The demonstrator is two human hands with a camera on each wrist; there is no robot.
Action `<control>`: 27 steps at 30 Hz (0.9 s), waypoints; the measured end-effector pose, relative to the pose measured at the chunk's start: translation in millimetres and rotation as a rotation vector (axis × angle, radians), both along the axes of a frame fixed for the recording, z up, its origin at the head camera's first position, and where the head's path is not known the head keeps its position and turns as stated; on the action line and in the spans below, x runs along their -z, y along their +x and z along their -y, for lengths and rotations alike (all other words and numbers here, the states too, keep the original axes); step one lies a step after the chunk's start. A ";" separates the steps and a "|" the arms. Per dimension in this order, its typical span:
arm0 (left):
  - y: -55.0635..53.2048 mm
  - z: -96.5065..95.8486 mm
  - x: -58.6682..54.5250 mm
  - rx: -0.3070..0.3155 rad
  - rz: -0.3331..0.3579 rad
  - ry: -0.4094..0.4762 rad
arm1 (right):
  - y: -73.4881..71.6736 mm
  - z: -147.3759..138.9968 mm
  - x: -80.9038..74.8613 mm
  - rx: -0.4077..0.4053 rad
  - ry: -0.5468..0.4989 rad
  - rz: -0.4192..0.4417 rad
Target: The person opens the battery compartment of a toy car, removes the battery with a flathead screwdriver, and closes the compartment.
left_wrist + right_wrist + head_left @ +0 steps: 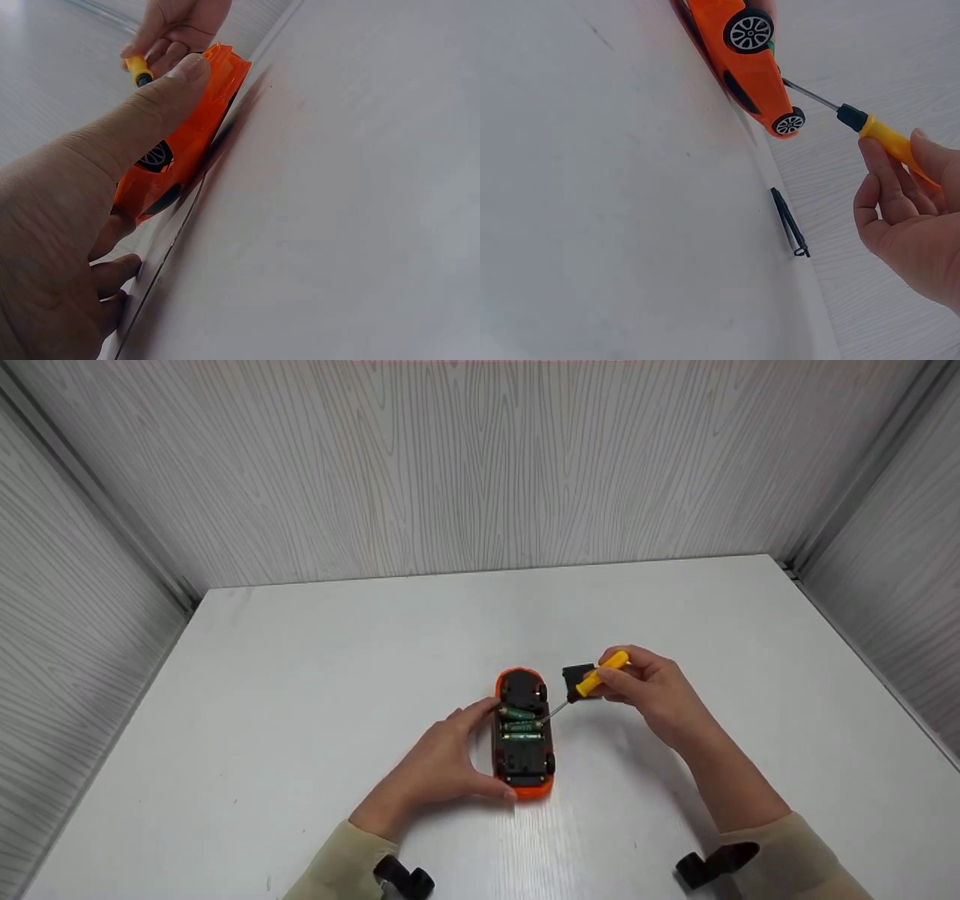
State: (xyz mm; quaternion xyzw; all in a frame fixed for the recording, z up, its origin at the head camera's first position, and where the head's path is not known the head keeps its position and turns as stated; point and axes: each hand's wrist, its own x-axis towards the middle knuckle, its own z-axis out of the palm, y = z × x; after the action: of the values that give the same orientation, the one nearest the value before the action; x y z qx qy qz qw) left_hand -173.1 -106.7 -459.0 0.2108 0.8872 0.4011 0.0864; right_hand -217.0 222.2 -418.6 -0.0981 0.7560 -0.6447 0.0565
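An orange toy car (pixel 532 793) lies upside down on the table, its black underside facing up. Its open battery compartment shows green batteries (pixel 522 737); the farthest one sits slightly askew. My left hand (pixel 439 757) grips the car from the left, thumb at the near end and fingers along the far side. In my right hand (pixel 656 694) I hold a screwdriver (pixel 889 140) by its yellow handle, pinched between thumb and fingers. Its metal shaft slants down to the batteries, the tip right at the compartment's right edge.
A small black battery cover (pixel 576 678) lies on the white table (pixel 337 660) to the right of the car, partly behind the screwdriver. Pale wood-grain panels (pixel 480 472) stand at the back and both sides.
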 end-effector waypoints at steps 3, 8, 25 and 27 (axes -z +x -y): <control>0.0 0.4 1.4 0.000 -0.011 0.001 | -0.1 0.7 0.6 0.006 -0.006 0.023; 0.0 1.0 3.6 -0.002 -0.031 -0.004 | -1.1 2.7 2.0 0.026 -0.026 0.065; 0.8 0.2 1.5 -0.004 -0.011 -0.005 | 4.1 6.5 -8.7 0.019 0.038 -0.003; 0.7 0.5 1.7 -0.006 -0.011 -0.012 | 7.9 9.7 -14.5 0.009 0.069 -0.050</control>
State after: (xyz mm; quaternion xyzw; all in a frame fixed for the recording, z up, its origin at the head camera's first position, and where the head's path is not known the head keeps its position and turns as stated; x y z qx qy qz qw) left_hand -172.4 -107.2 -460.7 0.2098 0.8907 0.3950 0.0814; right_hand -209.2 212.5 -404.1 -0.1086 0.7794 -0.6158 0.0382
